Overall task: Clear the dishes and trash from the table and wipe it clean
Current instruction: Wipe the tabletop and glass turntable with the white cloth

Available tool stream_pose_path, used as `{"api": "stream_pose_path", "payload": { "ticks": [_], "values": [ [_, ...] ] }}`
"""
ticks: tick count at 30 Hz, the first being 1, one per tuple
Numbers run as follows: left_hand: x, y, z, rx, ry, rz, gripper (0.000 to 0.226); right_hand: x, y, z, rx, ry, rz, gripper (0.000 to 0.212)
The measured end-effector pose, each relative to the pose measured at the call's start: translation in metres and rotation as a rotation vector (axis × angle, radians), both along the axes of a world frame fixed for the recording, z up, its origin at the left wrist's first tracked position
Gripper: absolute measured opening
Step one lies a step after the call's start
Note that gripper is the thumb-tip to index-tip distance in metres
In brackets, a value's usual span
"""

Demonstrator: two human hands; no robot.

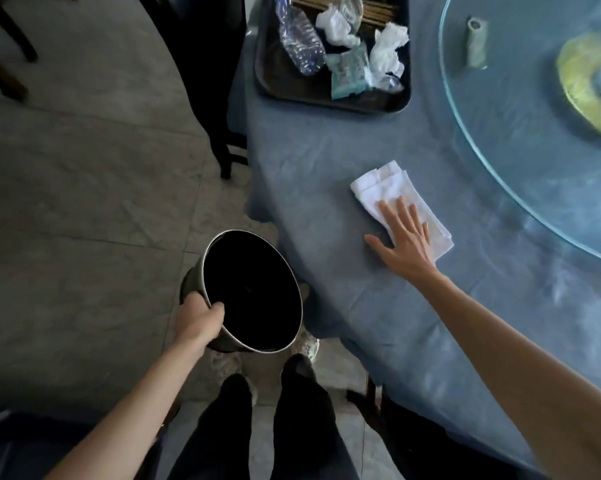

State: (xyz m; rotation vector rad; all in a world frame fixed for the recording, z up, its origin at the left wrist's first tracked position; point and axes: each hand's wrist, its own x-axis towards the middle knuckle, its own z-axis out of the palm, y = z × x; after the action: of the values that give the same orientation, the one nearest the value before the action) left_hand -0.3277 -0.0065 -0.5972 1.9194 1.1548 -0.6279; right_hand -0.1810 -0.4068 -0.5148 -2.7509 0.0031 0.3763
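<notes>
My right hand (404, 237) lies flat with straight fingers on a folded white cloth (385, 187), pressing it onto the blue tablecloth (344, 289) near the table's edge. My left hand (198, 320) grips the rim of a round metal bin (254, 289) with a dark inside, held tilted just off the table's edge, over the floor. A dark tray (278, 77) at the far end of the table holds a crushed plastic bottle (300, 39), crumpled tissues (389, 50), wrappers and chopsticks.
A glass turntable (499, 150) covers the table's right side, with a small grey holder (476, 43) on it. A dark chair (222, 133) stands by the table's left edge. Grey tiled floor (84, 202) lies to the left. My legs and shoes are below.
</notes>
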Motion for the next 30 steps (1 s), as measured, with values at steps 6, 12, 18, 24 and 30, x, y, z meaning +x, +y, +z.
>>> {"api": "stream_pose_path", "payload": {
  "ticks": [6, 12, 18, 24, 30],
  "values": [
    [0.016, -0.033, 0.054, -0.022, -0.005, 0.006, 0.01, -0.001, 0.012, -0.004, 0.086, -0.057, -0.121, 0.046],
    [0.015, -0.04, 0.047, -0.078, -0.023, 0.036, 0.01, -0.031, 0.069, 0.006, 0.242, -0.044, -0.083, 0.045],
    [0.022, -0.043, 0.051, -0.108, -0.04, 0.018, 0.015, -0.096, 0.148, 0.006, 0.337, 0.003, 0.088, 0.05],
    [0.028, -0.037, 0.036, -0.077, -0.064, -0.085, 0.04, -0.122, 0.175, 0.026, 0.542, -0.126, 0.088, 0.052],
    [0.035, -0.04, 0.059, -0.137, -0.097, -0.091, 0.019, -0.048, 0.118, 0.082, 0.531, -0.471, -0.09, 0.047]
  ]
}}
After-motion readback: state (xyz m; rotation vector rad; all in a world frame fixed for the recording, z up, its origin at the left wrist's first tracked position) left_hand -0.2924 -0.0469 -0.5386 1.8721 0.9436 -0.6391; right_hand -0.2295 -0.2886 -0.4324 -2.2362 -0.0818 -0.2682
